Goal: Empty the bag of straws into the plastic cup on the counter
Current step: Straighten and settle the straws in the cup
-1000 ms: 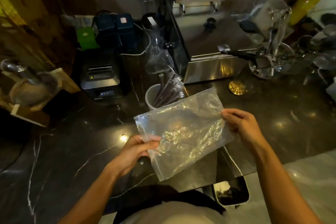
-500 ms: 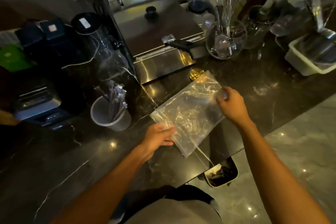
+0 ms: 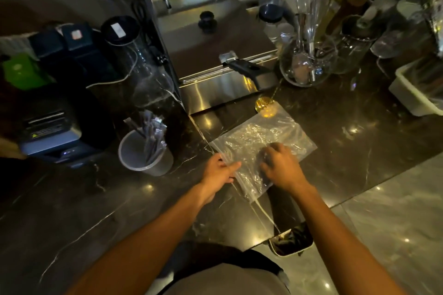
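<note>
The clear plastic bag [image 3: 263, 148] lies flat on the dark marble counter [image 3: 359, 151]. It looks empty now. The wrapped straws [image 3: 151, 136] stand in the white plastic cup [image 3: 146, 155], just to the left of the bag and not touching it. So the job looks about done.

The left hand [image 3: 219, 170] holds the near left edge of the bag, with the thumb and fingers closed on the plastic. The right hand [image 3: 281, 166] is on top of the bag, near the middle. Its fingers look bent, but that hand is blurry, so I cannot tell if it is pinching the plastic or just pressing it down.

I think the bag is very light and floppy. It will bend and crinkle and will not keep its shape. It looks smooth and slippery too, so a flat push may just slide it on the shiny stone. A good place to take hold would be an edge or a corner, pinched between thumb and finger. It will not break, so no need to be gentle.

The cup looks light as well, and the tall straws lean to one side. A bump from an arm could tip it.

A small gold lid [image 3: 266, 105] sits at the far corner of the bag, in front of a shiny steel fryer [image 3: 215, 55].
</note>
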